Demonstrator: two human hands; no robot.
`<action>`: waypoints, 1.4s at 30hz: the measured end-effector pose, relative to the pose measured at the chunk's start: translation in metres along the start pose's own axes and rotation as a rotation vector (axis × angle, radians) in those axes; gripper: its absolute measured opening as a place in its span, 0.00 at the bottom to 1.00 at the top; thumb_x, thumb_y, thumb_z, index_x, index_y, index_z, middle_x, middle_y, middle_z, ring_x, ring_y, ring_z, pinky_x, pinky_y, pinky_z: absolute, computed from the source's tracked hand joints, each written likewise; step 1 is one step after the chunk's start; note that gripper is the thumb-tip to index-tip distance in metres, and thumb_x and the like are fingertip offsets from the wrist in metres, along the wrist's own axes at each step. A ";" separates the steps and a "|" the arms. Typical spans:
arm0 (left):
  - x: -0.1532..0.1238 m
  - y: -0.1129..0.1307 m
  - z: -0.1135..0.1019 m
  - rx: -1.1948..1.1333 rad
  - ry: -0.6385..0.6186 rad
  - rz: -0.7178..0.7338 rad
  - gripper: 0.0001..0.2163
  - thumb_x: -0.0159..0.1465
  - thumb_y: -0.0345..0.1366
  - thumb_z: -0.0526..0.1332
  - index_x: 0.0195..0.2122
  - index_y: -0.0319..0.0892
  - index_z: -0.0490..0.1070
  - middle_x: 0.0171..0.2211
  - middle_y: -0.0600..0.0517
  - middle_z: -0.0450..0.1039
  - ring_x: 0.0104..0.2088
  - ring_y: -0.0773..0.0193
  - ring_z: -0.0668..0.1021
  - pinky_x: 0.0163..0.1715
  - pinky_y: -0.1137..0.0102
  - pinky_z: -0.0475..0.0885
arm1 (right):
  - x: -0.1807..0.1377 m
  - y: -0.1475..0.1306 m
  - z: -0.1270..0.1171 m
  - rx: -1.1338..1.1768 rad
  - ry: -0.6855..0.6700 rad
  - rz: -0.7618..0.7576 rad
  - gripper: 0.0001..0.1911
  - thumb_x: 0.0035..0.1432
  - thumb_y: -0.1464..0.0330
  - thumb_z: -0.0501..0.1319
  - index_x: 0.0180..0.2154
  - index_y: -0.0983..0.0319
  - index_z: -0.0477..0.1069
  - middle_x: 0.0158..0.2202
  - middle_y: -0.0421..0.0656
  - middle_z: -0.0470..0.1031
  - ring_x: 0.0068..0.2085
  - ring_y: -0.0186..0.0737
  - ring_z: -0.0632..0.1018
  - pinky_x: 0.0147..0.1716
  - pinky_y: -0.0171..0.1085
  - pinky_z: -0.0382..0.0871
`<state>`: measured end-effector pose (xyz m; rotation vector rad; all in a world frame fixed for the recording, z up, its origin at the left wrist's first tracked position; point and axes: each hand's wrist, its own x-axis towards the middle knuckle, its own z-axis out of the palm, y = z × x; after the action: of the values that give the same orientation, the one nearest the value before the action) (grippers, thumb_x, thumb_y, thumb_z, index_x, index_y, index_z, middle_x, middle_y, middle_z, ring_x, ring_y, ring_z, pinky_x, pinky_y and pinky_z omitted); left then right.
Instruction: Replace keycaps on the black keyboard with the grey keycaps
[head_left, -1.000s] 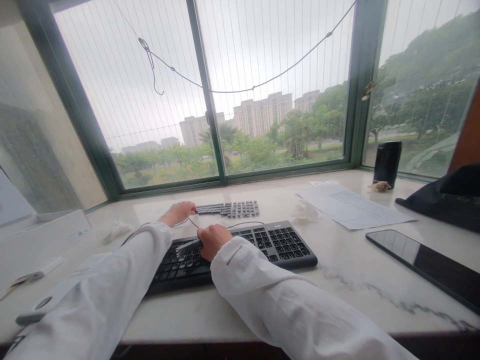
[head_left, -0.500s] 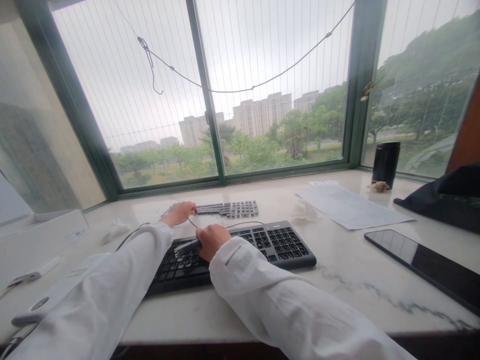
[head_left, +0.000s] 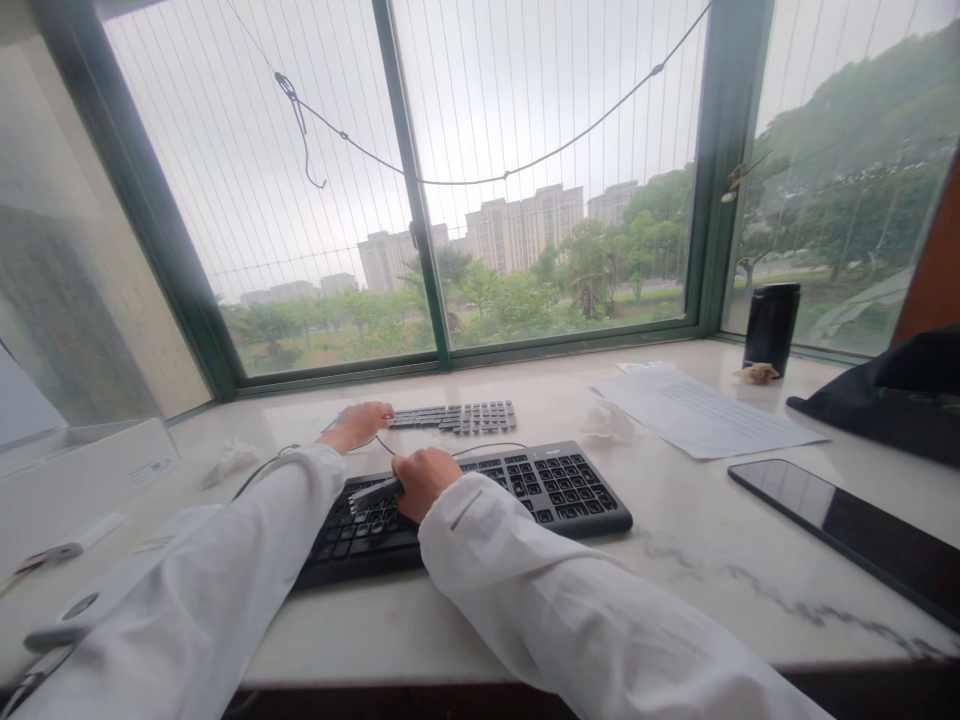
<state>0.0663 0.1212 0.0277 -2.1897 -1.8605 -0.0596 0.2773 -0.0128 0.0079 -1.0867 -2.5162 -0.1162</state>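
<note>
A black keyboard (head_left: 574, 487) lies on the marble top; many of its key positions look bare, with no caps. Behind it, loose dark keycaps (head_left: 487, 416) are laid out in rows. My left hand (head_left: 358, 427) reaches over the keyboard, fingers closed at the left end of these rows; what is between the fingertips is too small to make out. Low over the keyboard's left part, my right hand (head_left: 426, 482) grips a slim grey tool with a pronged end (head_left: 375, 494), which points left. The fingers hide the tool's other end.
Crumpled tissue (head_left: 607, 420), printed paper (head_left: 701, 408), a phone (head_left: 847, 525), a black can (head_left: 771, 330) and dark cloth (head_left: 900, 390) are on the right. On the left are a white box (head_left: 90, 470), another tissue (head_left: 231, 462) and cables. A window (head_left: 442, 363) closes the back.
</note>
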 end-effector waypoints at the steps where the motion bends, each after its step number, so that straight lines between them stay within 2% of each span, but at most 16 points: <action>1: -0.001 0.000 -0.002 -0.005 0.006 -0.004 0.11 0.62 0.39 0.58 0.44 0.49 0.74 0.44 0.49 0.78 0.43 0.56 0.78 0.41 0.67 0.68 | 0.000 0.000 -0.001 0.001 -0.004 0.000 0.12 0.50 0.68 0.58 0.38 0.63 0.74 0.34 0.51 0.79 0.36 0.50 0.80 0.30 0.41 0.71; 6: -0.010 -0.005 -0.017 -0.049 0.058 -0.023 0.11 0.63 0.41 0.58 0.45 0.50 0.74 0.42 0.52 0.78 0.41 0.57 0.78 0.40 0.68 0.68 | -0.001 0.000 -0.004 -0.002 -0.029 0.011 0.14 0.50 0.68 0.58 0.40 0.62 0.74 0.35 0.51 0.79 0.37 0.50 0.79 0.30 0.40 0.70; 11: -0.025 -0.012 -0.036 -0.110 0.161 -0.040 0.13 0.65 0.46 0.55 0.46 0.52 0.73 0.43 0.55 0.78 0.42 0.61 0.78 0.39 0.71 0.67 | -0.001 0.000 -0.006 -0.016 -0.022 0.026 0.13 0.51 0.68 0.58 0.40 0.62 0.74 0.35 0.50 0.79 0.37 0.49 0.79 0.31 0.39 0.68; 13: -0.034 -0.014 -0.045 -0.179 0.205 -0.013 0.14 0.64 0.48 0.55 0.43 0.50 0.75 0.41 0.54 0.79 0.38 0.62 0.78 0.37 0.71 0.67 | -0.002 -0.001 -0.006 -0.019 -0.013 0.033 0.13 0.51 0.68 0.58 0.39 0.61 0.74 0.35 0.49 0.79 0.37 0.49 0.79 0.32 0.39 0.68; 15: -0.045 -0.014 -0.054 -0.316 0.209 0.087 0.15 0.63 0.50 0.57 0.39 0.46 0.77 0.36 0.52 0.79 0.33 0.63 0.76 0.35 0.72 0.67 | -0.002 -0.001 -0.005 -0.025 -0.001 0.034 0.12 0.52 0.68 0.57 0.39 0.61 0.74 0.34 0.49 0.79 0.37 0.48 0.79 0.31 0.39 0.67; 17: -0.057 -0.012 -0.063 -0.500 0.120 0.251 0.18 0.62 0.51 0.58 0.37 0.41 0.77 0.32 0.51 0.78 0.31 0.65 0.75 0.34 0.73 0.67 | -0.002 -0.001 -0.004 -0.033 0.009 0.025 0.12 0.53 0.68 0.57 0.39 0.61 0.74 0.34 0.49 0.79 0.36 0.48 0.79 0.31 0.38 0.66; 19: -0.070 -0.010 -0.072 -0.650 -0.022 0.362 0.18 0.61 0.51 0.60 0.35 0.38 0.77 0.32 0.49 0.77 0.31 0.66 0.74 0.32 0.74 0.67 | -0.002 -0.002 -0.003 -0.042 0.013 0.014 0.11 0.53 0.68 0.57 0.38 0.61 0.74 0.33 0.49 0.79 0.36 0.48 0.78 0.30 0.38 0.65; 24: -0.094 -0.010 -0.076 -0.778 -0.332 0.433 0.16 0.55 0.46 0.67 0.35 0.37 0.78 0.26 0.51 0.74 0.21 0.73 0.66 0.21 0.77 0.60 | -0.004 -0.004 -0.005 -0.044 0.024 0.007 0.10 0.54 0.69 0.56 0.36 0.61 0.75 0.33 0.48 0.79 0.35 0.47 0.78 0.30 0.38 0.63; 27: -0.099 -0.010 -0.063 -0.793 -0.415 0.485 0.14 0.54 0.43 0.68 0.34 0.37 0.78 0.23 0.53 0.72 0.21 0.73 0.65 0.20 0.77 0.58 | -0.004 -0.005 -0.008 -0.015 0.033 0.021 0.10 0.54 0.71 0.55 0.36 0.60 0.74 0.33 0.47 0.79 0.35 0.44 0.78 0.31 0.37 0.62; 30: -0.099 -0.008 -0.047 -0.778 -0.406 0.536 0.12 0.52 0.41 0.69 0.33 0.37 0.78 0.24 0.54 0.72 0.22 0.72 0.66 0.21 0.77 0.59 | -0.004 -0.006 -0.011 0.033 0.074 0.037 0.09 0.54 0.72 0.55 0.36 0.61 0.73 0.33 0.46 0.79 0.34 0.42 0.77 0.32 0.36 0.60; 33: -0.102 -0.007 -0.040 -0.766 -0.370 0.562 0.12 0.54 0.43 0.68 0.32 0.38 0.79 0.24 0.54 0.73 0.23 0.72 0.67 0.23 0.76 0.59 | -0.003 -0.005 -0.011 0.134 0.129 0.038 0.07 0.54 0.74 0.56 0.35 0.61 0.71 0.31 0.44 0.77 0.33 0.39 0.75 0.33 0.35 0.59; 36: -0.108 -0.007 -0.043 -0.819 -0.370 0.590 0.12 0.54 0.43 0.69 0.33 0.40 0.80 0.27 0.52 0.77 0.25 0.71 0.70 0.25 0.76 0.61 | 0.000 -0.006 -0.010 0.323 0.212 0.052 0.03 0.56 0.72 0.57 0.31 0.61 0.68 0.28 0.40 0.72 0.30 0.36 0.70 0.31 0.34 0.57; 39: -0.115 -0.003 -0.047 -0.819 -0.426 0.617 0.13 0.52 0.44 0.70 0.34 0.42 0.81 0.29 0.52 0.78 0.26 0.70 0.71 0.27 0.75 0.62 | 0.002 -0.011 -0.010 0.681 0.286 0.090 0.14 0.62 0.60 0.55 0.26 0.60 0.62 0.23 0.37 0.63 0.26 0.34 0.62 0.28 0.34 0.54; 42: -0.118 0.003 -0.048 -0.829 -0.424 0.646 0.16 0.49 0.45 0.72 0.38 0.45 0.81 0.27 0.54 0.77 0.25 0.70 0.71 0.26 0.74 0.62 | 0.004 -0.021 -0.011 1.128 0.294 0.148 0.24 0.59 0.48 0.55 0.22 0.59 0.56 0.20 0.35 0.55 0.24 0.33 0.56 0.25 0.34 0.51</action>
<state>0.0555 -0.0043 0.0494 -3.5192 -1.3014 -0.3043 0.2634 -0.0268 0.0218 -0.6653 -1.7327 0.9770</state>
